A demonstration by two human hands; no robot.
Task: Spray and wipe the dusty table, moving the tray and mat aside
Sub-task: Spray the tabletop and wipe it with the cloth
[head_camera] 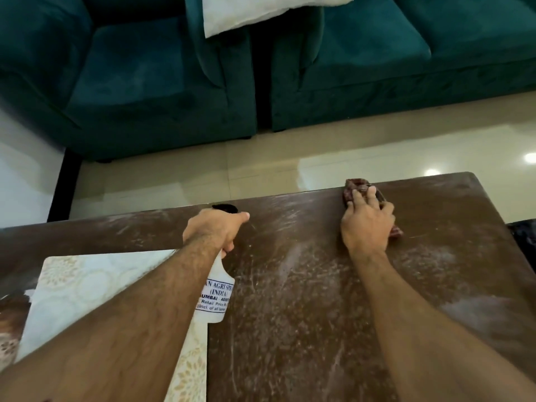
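The brown wooden table (290, 329) is streaked with white dust. My left hand (214, 227) grips a white spray bottle (214, 297) by its black trigger head, held over the table near the far edge. My right hand (367, 224) presses a dark red patterned cloth (355, 185) flat on the table close to the far edge. A pale mat (87, 285) with a lace-like pattern lies on the left part of the table, partly under my left forearm. No tray is clearly in view.
Two teal velvet sofas (145, 82) stand beyond the table across a strip of glossy beige floor (203, 175). A white cushion (261, 13) lies on the sofa arms. A brown-and-white object (11, 323) sits at the left edge.
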